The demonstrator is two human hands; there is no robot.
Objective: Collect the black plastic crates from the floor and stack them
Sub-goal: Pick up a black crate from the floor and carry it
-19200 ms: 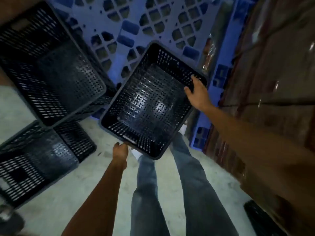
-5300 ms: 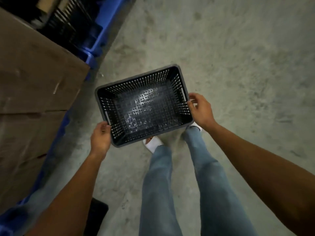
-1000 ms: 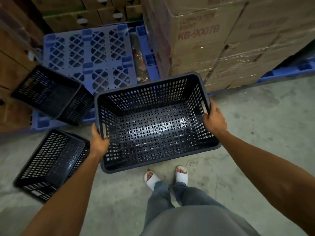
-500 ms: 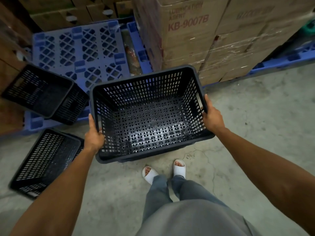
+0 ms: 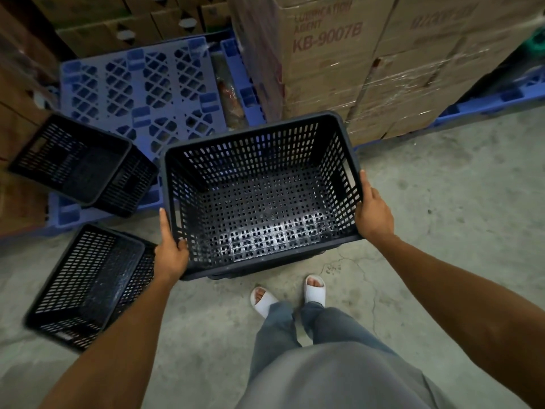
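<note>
Holding a black crate (image 5: 259, 199) above the concrete floor (image 5: 442, 202), we grip its short sides with our left hand (image 5: 171, 255) and right hand (image 5: 373, 215). Two more crates (image 5: 85, 284) lie tilted to our left.

The concrete floor (image 5: 442, 208) is carrying almost everything around my grip. Below the crate (image 5: 259, 199) that my two hands are holding, my white sandals (image 5: 315, 289) are standing on it. Left of my left hand (image 5: 171, 255), a second crate (image 5: 85, 287) is lying tilted on the floor. Beyond my grip, a blue pallet (image 5: 141, 84) is lying on the floor, and a third crate (image 5: 79, 163) is resting on its near edge. Wrapped cartons (image 5: 368, 63) are standing beyond my right hand (image 5: 373, 215), on another blue pallet (image 5: 495, 103).
</note>
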